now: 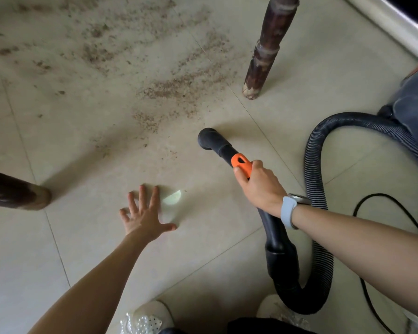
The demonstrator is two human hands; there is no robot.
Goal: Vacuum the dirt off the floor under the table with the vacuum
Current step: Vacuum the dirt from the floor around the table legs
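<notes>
Black ribbed vacuum hose point(314, 179) with orange-collared nozzle point(208, 138) is resting in the gripping right hand point(258, 186); left hand point(145, 213) is lying splayed flat on the floor, two dark table legs point(266, 51) standing nearby.

From my feed the floor point(299, 97) is pale beige tile, speckled with brown dirt point(169, 88). Vacuum nozzle point(206, 138) is black with an orange collar point(241, 165), hose point(316, 189) dark grey and ribbed. Watch strap point(287, 212) is light blue, desk legs point(268, 49) dark brown.

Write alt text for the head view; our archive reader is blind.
A person's right hand grips a black vacuum nozzle by its orange collar, aimed at brown dirt on pale floor tiles between two dark table legs. The left hand is spread open over the floor.
</notes>
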